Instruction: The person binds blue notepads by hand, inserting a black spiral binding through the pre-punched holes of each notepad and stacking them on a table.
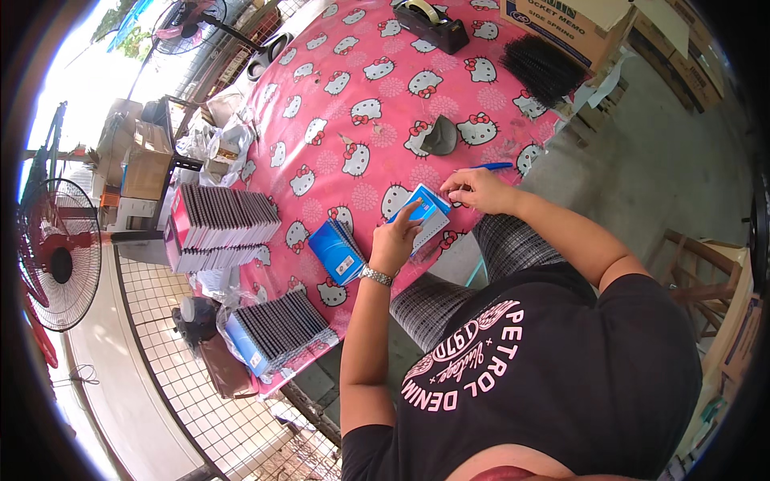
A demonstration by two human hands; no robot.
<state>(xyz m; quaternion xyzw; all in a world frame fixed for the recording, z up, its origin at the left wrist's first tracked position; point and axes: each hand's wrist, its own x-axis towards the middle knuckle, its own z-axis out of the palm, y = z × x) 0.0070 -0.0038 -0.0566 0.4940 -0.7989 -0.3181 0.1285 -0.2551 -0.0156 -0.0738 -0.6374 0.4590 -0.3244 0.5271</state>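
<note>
A small blue spiral notebook point(434, 210) lies at the table's near edge, its cover partly lifted or shifted from the pages. My left hand point(395, 239) grips its left side, with the index finger stretched over the cover. At the notebook's upper right corner, my right hand point(480, 191) is closed in a pinch; what is between the fingertips is too small to make out. Just beyond that hand lies a blue pen point(491, 167). A short pile of blue notebooks point(336, 251) rests left of my left hand.
Stacked spiral notebooks point(223, 216) and another blue-covered stack point(277, 330) line the table's left side. Farther off are a grey wedge-shaped object point(439, 136), a tape dispenser point(431, 24), black binding spirals point(544, 70) and a cardboard box point(568, 30). A fan point(60, 260) stands left.
</note>
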